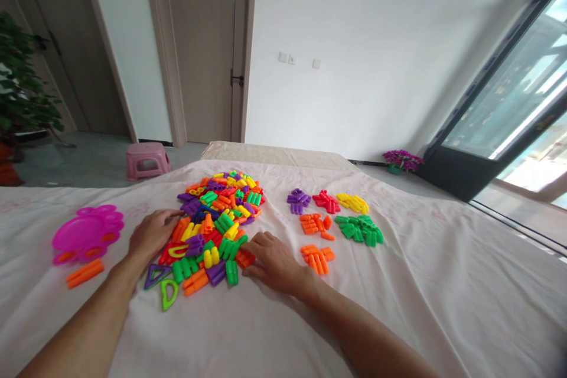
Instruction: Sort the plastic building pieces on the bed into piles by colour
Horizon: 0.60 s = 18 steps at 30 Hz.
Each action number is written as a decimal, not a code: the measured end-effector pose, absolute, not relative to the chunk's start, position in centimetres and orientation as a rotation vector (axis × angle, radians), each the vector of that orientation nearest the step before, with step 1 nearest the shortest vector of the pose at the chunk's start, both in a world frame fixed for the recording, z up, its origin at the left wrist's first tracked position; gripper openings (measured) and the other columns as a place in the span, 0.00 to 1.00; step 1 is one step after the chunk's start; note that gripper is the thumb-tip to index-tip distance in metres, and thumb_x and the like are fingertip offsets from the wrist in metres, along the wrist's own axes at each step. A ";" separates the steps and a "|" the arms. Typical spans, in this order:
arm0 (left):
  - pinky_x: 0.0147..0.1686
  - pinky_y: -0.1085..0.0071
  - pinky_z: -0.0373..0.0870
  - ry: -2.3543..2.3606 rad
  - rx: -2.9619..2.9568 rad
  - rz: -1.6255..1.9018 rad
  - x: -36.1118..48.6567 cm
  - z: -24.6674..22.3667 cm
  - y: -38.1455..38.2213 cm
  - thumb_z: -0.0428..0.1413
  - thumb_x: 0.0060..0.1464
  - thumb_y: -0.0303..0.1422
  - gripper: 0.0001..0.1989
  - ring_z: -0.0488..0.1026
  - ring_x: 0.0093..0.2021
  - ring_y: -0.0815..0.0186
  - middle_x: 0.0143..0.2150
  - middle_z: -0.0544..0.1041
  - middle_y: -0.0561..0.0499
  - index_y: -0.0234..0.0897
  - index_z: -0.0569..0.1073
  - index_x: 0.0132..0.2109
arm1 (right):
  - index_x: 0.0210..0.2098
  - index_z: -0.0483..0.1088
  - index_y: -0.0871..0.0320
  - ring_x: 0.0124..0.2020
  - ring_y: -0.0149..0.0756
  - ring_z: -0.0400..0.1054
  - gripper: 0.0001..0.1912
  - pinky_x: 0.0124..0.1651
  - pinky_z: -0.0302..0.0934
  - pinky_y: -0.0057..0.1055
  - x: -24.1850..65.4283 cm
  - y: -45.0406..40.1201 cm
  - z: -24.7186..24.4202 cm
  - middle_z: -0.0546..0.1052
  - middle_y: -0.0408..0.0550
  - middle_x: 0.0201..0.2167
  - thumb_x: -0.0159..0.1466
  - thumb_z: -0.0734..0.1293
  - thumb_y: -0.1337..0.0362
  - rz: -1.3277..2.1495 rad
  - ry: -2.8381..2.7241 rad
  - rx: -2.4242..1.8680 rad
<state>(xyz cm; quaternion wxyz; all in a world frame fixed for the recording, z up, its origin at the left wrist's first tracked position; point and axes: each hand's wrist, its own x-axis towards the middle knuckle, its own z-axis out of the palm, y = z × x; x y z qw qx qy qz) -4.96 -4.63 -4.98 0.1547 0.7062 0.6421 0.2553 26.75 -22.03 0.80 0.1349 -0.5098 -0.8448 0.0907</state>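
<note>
A large heap of plastic building blocks (224,226) in orange, green, yellow, purple and red lies on the cloth. My left hand (152,235) rests against the heap's left side, its fingers stretched out and touching blocks, apparently without holding any. At the right side, my right hand (273,263) has its fingers curled round an orange-red block (245,258), which they partly hide. Nearest to me in the heap are a purple triangle frame (156,275), a lime D-shaped piece (163,295) and a green block (231,273).
Sorted groups lie to the right: purple (298,201), red (326,201), yellow (353,202), green (359,230) and two orange groups (313,224). A magenta plastic piece (84,231) and an orange block (85,273) lie left. A pink stool (147,160) stands beyond the table.
</note>
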 end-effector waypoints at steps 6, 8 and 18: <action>0.55 0.62 0.70 1.820 2.039 0.721 -5.1 -5.0 -4.6 0.47 0.62 0.46 0.24 0.74 0.59 0.52 0.60 0.79 0.46 0.45 0.81 0.53 | 0.50 0.75 0.55 0.46 0.38 0.70 0.14 0.50 0.62 0.33 27.0 -22.2 0.6 0.76 0.52 0.46 0.73 0.63 0.56 0.287 -2.355 -1.432; 0.54 0.61 0.70 1.825 2.041 0.713 -5.1 -5.1 -4.6 0.47 0.62 0.47 0.24 0.74 0.59 0.51 0.60 0.79 0.46 0.45 0.81 0.54 | 0.47 0.75 0.56 0.44 0.36 0.72 0.14 0.48 0.64 0.32 27.2 -22.0 0.4 0.78 0.51 0.44 0.75 0.61 0.56 0.401 -2.210 -1.411; 0.57 0.58 0.68 1.845 2.044 0.654 -5.0 -4.7 -4.7 0.47 0.63 0.47 0.24 0.73 0.59 0.51 0.62 0.77 0.46 0.45 0.81 0.55 | 0.46 0.76 0.59 0.40 0.36 0.75 0.12 0.43 0.65 0.30 37.1 -20.3 5.8 0.80 0.48 0.38 0.66 0.64 0.66 0.533 -1.750 -1.725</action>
